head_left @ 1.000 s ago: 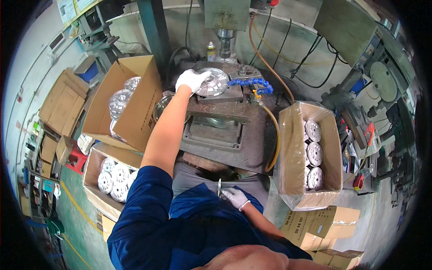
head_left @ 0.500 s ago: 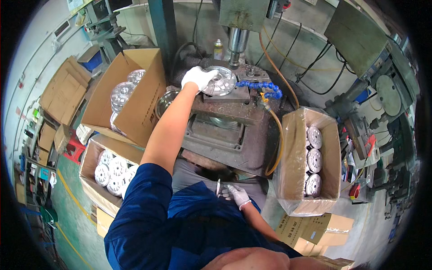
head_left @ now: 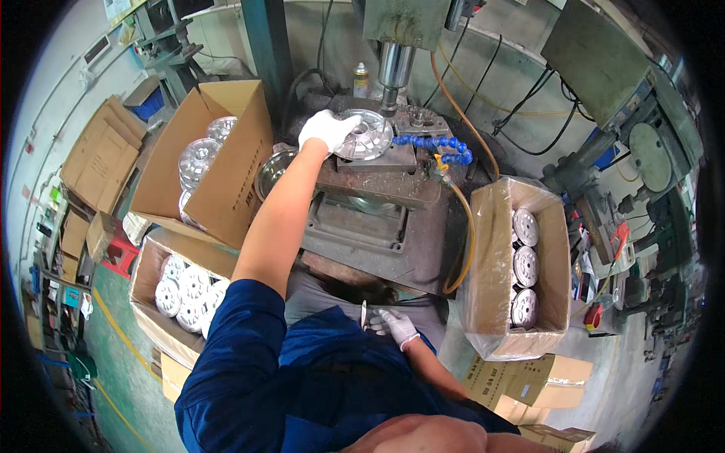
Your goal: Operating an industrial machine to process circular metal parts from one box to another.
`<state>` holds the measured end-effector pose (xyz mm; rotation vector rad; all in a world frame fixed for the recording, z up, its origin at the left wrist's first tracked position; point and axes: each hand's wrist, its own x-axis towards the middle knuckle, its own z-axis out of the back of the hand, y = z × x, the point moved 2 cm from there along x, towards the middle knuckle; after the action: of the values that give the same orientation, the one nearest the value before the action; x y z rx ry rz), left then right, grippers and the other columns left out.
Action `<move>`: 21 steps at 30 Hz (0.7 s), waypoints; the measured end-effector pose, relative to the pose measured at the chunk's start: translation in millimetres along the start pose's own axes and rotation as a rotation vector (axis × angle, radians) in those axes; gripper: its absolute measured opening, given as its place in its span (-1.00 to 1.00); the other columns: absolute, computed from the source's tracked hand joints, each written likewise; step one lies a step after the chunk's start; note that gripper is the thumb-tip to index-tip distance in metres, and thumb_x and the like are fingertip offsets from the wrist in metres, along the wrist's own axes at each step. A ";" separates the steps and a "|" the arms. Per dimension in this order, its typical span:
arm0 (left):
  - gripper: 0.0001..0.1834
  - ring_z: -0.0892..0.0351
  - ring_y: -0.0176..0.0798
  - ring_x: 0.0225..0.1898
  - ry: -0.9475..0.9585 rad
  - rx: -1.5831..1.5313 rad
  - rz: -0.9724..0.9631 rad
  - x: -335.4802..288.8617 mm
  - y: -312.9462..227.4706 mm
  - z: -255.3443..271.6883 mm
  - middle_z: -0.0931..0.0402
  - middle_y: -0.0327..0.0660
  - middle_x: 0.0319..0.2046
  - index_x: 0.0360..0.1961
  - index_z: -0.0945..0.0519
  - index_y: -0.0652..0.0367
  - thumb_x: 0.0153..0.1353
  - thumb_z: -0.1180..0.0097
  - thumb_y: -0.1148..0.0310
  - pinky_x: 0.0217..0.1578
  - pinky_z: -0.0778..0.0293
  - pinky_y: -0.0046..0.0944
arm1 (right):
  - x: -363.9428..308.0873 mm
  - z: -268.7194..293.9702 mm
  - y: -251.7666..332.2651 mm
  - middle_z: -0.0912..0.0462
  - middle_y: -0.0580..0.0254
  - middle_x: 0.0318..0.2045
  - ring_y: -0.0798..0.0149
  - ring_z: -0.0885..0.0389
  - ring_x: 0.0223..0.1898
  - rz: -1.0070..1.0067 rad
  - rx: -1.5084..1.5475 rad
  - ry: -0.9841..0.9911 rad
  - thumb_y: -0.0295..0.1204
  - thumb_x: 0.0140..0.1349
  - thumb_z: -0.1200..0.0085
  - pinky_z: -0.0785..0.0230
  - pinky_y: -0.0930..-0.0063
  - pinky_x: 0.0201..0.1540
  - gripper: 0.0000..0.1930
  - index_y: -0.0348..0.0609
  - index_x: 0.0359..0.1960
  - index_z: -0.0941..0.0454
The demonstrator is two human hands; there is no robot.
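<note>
My left hand (head_left: 326, 131), in a white glove, reaches forward with its fingers closed on the left rim of a shiny metal disc (head_left: 367, 136). The disc has a raised hub and lies over a metal block fixture (head_left: 393, 160) under the press spindle (head_left: 395, 68). Down by my lap is my gloved right hand (head_left: 396, 327), its fingers curled against a thin bright edge (head_left: 364, 314); what that thing is I cannot make out. A blue segmented coolant hose (head_left: 430, 142) ends next to the disc's right side.
A tall carton (head_left: 245, 170) of similar discs stands at left, with another open carton (head_left: 143, 291) nearer. At right a plastic-lined carton (head_left: 483, 264) holds a row of discs. A round metal bowl (head_left: 266, 181) sits beside my left forearm; a spray can (head_left: 361, 80) stands behind.
The view has shifted slightly. My left hand stays on the disc at the fixture, and my right hand keeps its place by my lap.
</note>
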<state>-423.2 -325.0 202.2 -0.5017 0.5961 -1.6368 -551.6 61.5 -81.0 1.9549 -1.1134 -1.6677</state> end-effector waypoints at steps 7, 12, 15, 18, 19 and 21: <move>-0.11 -0.49 0.05 0.04 -0.022 0.023 -0.018 -0.1 0.1 0.9 -0.50 0.19 -0.05 -0.06 -0.51 0.47 -0.07 -0.12 -0.27 0.04 -0.37 -0.18 | 1.7 6.3 -5.2 -0.64 0.09 -0.23 0.28 -0.65 -0.34 0.003 0.026 -0.013 -0.31 0.35 0.06 -0.52 0.49 -0.33 -0.72 -0.23 -0.04 -0.47; -0.10 -0.48 0.06 0.05 -0.043 0.037 -0.030 1.9 2.2 0.8 -0.49 0.19 -0.05 -0.06 -0.51 0.48 -0.07 -0.12 -0.28 0.05 -0.37 -0.18 | -3.8 3.2 1.9 -0.65 0.07 -0.26 0.27 -0.65 -0.32 -0.004 0.010 -0.013 -0.30 0.35 0.07 -0.51 0.49 -0.33 -0.70 -0.25 -0.04 -0.46; -0.12 -0.48 0.04 0.06 -0.030 0.050 -0.016 9.5 3.8 -1.3 -0.50 0.14 -0.04 -0.05 -0.54 0.37 -0.08 -0.09 -0.31 0.05 -0.38 -0.15 | -7.7 1.6 3.2 -0.65 0.05 -0.27 0.26 -0.65 -0.31 0.003 0.003 -0.020 -0.29 0.34 0.06 -0.51 0.48 -0.33 -0.69 -0.27 -0.03 -0.45; -0.14 -0.49 0.04 0.03 -0.063 0.056 -0.042 5.1 6.1 -4.4 -0.51 0.14 -0.06 -0.09 -0.56 0.37 -0.08 -0.10 -0.30 0.03 -0.38 -0.16 | -8.1 0.8 4.8 -0.65 0.03 -0.26 0.24 -0.65 -0.32 -0.012 0.013 -0.009 -0.28 0.34 0.06 -0.50 0.49 -0.34 -0.67 -0.28 -0.01 -0.43; -0.14 -0.49 0.04 0.03 -0.066 0.055 -0.048 6.8 4.1 -4.3 -0.51 0.14 -0.06 -0.09 -0.56 0.37 -0.08 -0.10 -0.30 0.03 -0.38 -0.16 | -6.8 2.2 2.1 -0.65 0.03 -0.25 0.24 -0.65 -0.32 -0.012 0.026 -0.007 -0.28 0.34 0.06 -0.50 0.49 -0.34 -0.67 -0.28 -0.01 -0.43; -0.15 -0.50 0.04 0.02 -0.015 0.028 -0.022 6.1 5.7 -4.1 -0.52 0.13 -0.06 -0.09 -0.56 0.37 -0.08 -0.10 -0.30 0.03 -0.39 -0.16 | -7.8 1.5 2.6 -0.65 0.03 -0.25 0.24 -0.65 -0.32 -0.007 0.024 -0.010 -0.28 0.34 0.06 -0.51 0.49 -0.34 -0.67 -0.28 -0.01 -0.43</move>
<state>-422.3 -331.2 195.4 -0.5015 0.5573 -1.6585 -553.9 65.9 -74.3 1.9692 -1.1374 -1.6767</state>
